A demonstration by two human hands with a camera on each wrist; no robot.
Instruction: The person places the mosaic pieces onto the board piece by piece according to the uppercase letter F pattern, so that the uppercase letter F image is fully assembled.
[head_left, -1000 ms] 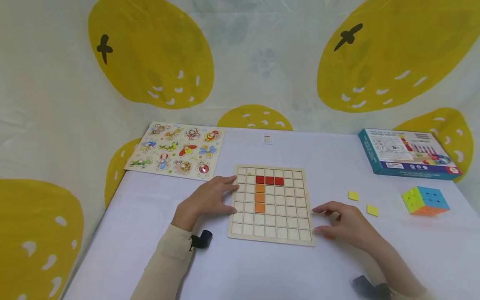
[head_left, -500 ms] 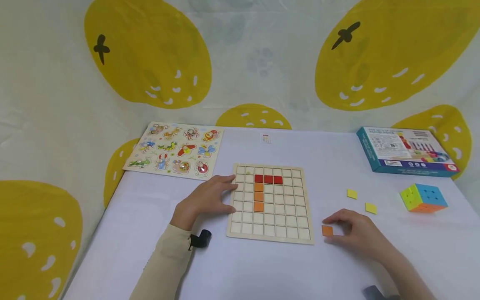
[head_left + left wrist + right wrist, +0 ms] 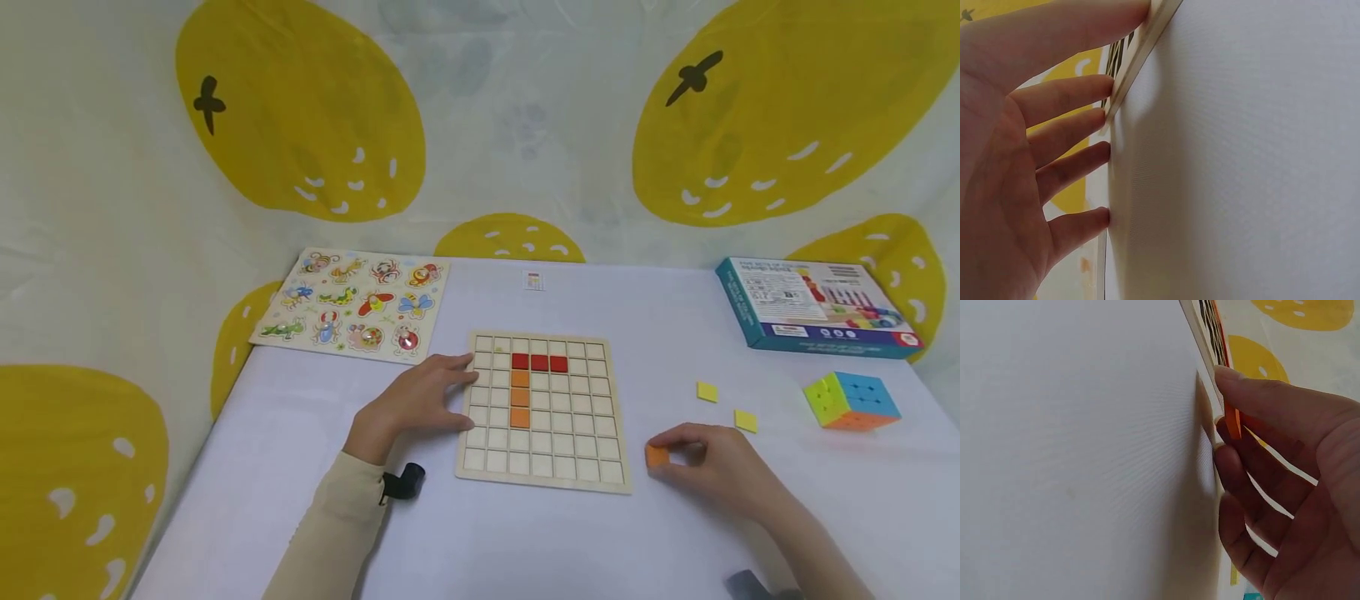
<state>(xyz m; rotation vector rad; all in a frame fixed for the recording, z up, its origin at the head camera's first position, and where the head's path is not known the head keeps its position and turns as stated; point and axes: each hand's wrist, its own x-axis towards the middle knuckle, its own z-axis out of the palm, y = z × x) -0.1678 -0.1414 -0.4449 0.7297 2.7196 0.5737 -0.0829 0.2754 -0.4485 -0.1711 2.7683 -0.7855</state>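
Observation:
A square wooden grid board (image 3: pixel 566 448) lies on the white table, with three red tiles (image 3: pixel 538 363) in a row and three orange tiles (image 3: pixel 519 397) running down from the leftmost red one. My left hand (image 3: pixel 411 400) rests at the board's left edge, thumb and fingertips spread along it; the left wrist view shows its fingers (image 3: pixel 1063 100) fairly straight. Right of the board, my right hand (image 3: pixel 712 462) pinches an orange square tile (image 3: pixel 657 455) between thumb and fingers. In the right wrist view that tile (image 3: pixel 1232 422) is seen edge-on, close over the table.
Two yellow tiles (image 3: pixel 707 392) lie beyond the right hand. A colourful puzzle cube (image 3: pixel 851 402) and a teal game box (image 3: pixel 821 307) are at the right. An insect puzzle board (image 3: pixel 352 304) lies back left, and a small printed card (image 3: pixel 533 281) is behind the grid.
My right hand has drawn back a little rightward from the board's edge with the orange tile, which has since turned slightly in its fingers. My left hand stays at the board.

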